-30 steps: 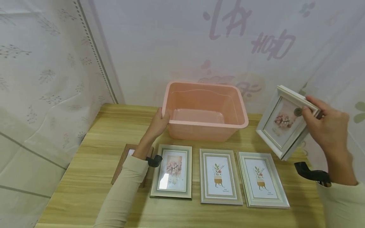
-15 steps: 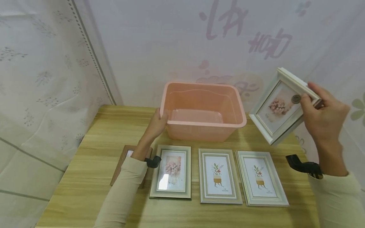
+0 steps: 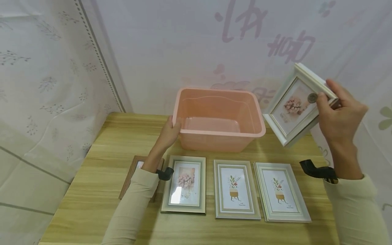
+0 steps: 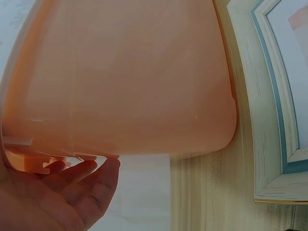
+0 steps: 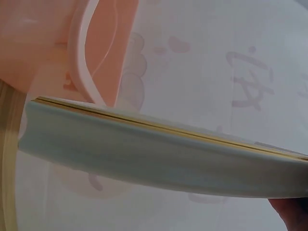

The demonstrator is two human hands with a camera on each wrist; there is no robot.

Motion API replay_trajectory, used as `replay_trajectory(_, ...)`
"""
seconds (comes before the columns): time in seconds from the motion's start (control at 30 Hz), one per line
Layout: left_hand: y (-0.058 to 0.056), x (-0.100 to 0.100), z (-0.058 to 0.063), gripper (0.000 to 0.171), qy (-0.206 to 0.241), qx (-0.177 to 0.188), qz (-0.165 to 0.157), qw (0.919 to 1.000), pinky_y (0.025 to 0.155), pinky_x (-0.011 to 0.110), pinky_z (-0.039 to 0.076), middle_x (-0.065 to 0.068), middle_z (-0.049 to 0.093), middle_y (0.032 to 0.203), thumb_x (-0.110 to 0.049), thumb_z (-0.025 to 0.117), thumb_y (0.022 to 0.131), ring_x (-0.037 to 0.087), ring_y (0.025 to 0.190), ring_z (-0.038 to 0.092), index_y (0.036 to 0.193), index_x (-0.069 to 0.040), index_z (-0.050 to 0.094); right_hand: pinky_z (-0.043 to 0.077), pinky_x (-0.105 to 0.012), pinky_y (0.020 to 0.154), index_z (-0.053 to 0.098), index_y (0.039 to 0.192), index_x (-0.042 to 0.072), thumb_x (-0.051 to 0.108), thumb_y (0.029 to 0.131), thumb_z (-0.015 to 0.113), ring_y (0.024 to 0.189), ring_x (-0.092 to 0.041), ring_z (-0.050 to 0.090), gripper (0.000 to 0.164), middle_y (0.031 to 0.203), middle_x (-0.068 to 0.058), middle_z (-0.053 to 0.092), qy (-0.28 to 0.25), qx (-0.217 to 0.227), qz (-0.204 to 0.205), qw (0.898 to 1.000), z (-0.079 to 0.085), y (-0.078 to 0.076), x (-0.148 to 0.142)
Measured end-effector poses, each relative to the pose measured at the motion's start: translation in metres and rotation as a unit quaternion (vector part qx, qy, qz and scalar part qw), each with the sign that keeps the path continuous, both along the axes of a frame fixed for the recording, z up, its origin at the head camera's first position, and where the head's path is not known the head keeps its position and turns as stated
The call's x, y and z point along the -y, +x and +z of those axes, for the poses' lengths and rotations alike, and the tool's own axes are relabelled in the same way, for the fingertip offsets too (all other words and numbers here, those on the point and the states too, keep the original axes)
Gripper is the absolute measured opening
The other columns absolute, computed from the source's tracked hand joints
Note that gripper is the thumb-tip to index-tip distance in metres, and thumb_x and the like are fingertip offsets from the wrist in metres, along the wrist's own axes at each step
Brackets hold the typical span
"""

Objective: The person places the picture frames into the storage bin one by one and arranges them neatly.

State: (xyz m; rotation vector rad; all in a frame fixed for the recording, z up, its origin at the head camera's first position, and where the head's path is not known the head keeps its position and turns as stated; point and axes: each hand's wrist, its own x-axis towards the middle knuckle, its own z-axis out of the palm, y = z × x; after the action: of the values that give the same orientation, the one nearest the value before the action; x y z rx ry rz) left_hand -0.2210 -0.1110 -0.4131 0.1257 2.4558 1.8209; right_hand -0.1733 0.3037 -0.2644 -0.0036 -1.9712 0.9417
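Note:
A pink plastic bin (image 3: 214, 141) stands at the back of the wooden table, its inside bare. My left hand (image 3: 169, 133) grips the bin's left rim; in the left wrist view its fingers (image 4: 98, 187) curl up under that rim. Up to the right of the bin, my right hand (image 3: 341, 114) holds a white picture frame (image 3: 277, 131) by its upper right edge, thumb on the front. This frame is tilted in the air, with a pink flower print and a round dark sticker. In the right wrist view the same picture frame (image 5: 144, 154) appears edge-on, near the bin's rim.
Along the table (image 3: 101, 163) lie a brown frame (image 3: 130, 177), partly under my left forearm, a frame with a pink flower print (image 3: 186, 180), and two frames with potted-plant prints, one light gold (image 3: 234, 192), one white (image 3: 278, 190). A patterned curtain (image 3: 147, 58) hangs behind.
My right hand has raised the white picture frame and brought it leftward, closer to the bin. The left hand keeps its grip on the rim, and the frames on the table lie unchanged.

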Motion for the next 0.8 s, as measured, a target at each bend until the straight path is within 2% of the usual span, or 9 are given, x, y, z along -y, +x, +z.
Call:
replay_trajectory(0.07, 0.000, 0.000, 0.000, 0.047, 0.002, 0.001, -0.001, 1.0000, 0.073, 0.035, 0.043, 0.017, 0.052, 0.104, -0.027, 0.037, 0.109, 0.023, 0.087, 0.049, 0.144, 0.005, 0.039, 0.038, 0.002, 0.057, 0.072, 0.125, 0.001, 0.006, 0.093, 0.062, 0.080, 0.018, 0.059, 0.034, 0.120, -0.029, 0.068, 0.010, -0.005, -0.003, 1.000, 0.001, -0.002, 0.000)
replay_trajectory(0.2, 0.000, 0.000, 0.000, 0.048, 0.003, 0.004, 0.001, 1.0000, 0.073, 0.035, 0.042, 0.020, 0.052, 0.107, -0.026, 0.036, 0.109, 0.024, 0.088, 0.049, 0.145, 0.005, 0.037, 0.044, -0.002, 0.062, 0.074, 0.124, 0.007, 0.007, 0.092, 0.064, 0.088, 0.009, 0.065, 0.034, 0.120, -0.021, 0.071, -0.002, -0.019, 0.001, 1.000, 0.002, -0.008, 0.002)
replay_trajectory(0.3, 0.000, 0.001, 0.000, 0.048, 0.005, 0.002, 0.005, 1.0000, 0.074, 0.035, 0.042, 0.021, 0.052, 0.107, -0.025, 0.037, 0.109, 0.025, 0.088, 0.049, 0.146, 0.006, 0.037, 0.048, -0.005, 0.066, 0.076, 0.122, 0.011, 0.005, 0.091, 0.066, 0.092, 0.001, 0.069, 0.033, 0.120, -0.018, 0.072, -0.033, -0.036, 0.018, 0.999, 0.003, -0.013, 0.006)
replay_trajectory(0.43, 0.000, 0.000, 0.000, 0.048, 0.008, -0.004, 0.006, 0.9999, 0.071, 0.034, 0.042, 0.016, 0.052, 0.102, -0.028, 0.038, 0.110, 0.024, 0.085, 0.049, 0.144, 0.006, 0.039, 0.049, -0.007, 0.066, 0.075, 0.121, 0.012, 0.004, 0.089, 0.066, 0.090, -0.001, 0.070, 0.034, 0.119, -0.017, 0.073, -0.052, -0.057, 0.034, 0.996, 0.003, -0.018, 0.011)
replay_trajectory(0.6, 0.000, -0.001, -0.001, 0.047, 0.013, -0.003, 0.008, 0.9999, 0.070, 0.034, 0.041, 0.014, 0.051, 0.101, -0.028, 0.039, 0.110, 0.022, 0.084, 0.048, 0.142, 0.006, 0.040, 0.054, -0.013, 0.078, 0.074, 0.122, 0.008, 0.003, 0.089, 0.066, 0.098, -0.006, 0.071, 0.035, 0.122, -0.016, 0.072, -0.068, -0.062, 0.041, 0.995, 0.005, -0.026, 0.020)
replay_trajectory(0.7, -0.001, -0.001, -0.002, 0.047, 0.014, -0.002, 0.006, 0.9999, 0.071, 0.034, 0.041, 0.014, 0.051, 0.102, -0.027, 0.038, 0.110, 0.022, 0.085, 0.048, 0.144, 0.007, 0.040, 0.056, -0.019, 0.085, 0.075, 0.121, 0.004, 0.000, 0.090, 0.065, 0.103, -0.011, 0.071, 0.034, 0.122, -0.017, 0.072, -0.103, -0.058, 0.046, 0.992, 0.005, -0.030, 0.026)
replay_trajectory(0.8, -0.001, 0.000, -0.002, 0.048, 0.013, 0.000, 0.002, 0.9999, 0.071, 0.034, 0.040, 0.014, 0.050, 0.102, -0.029, 0.038, 0.110, 0.023, 0.084, 0.047, 0.144, 0.006, 0.039, 0.056, -0.021, 0.085, 0.076, 0.118, 0.002, -0.003, 0.089, 0.066, 0.103, -0.013, 0.072, 0.031, 0.120, -0.017, 0.073, -0.137, -0.057, 0.049, 0.988, 0.001, -0.035, 0.033)
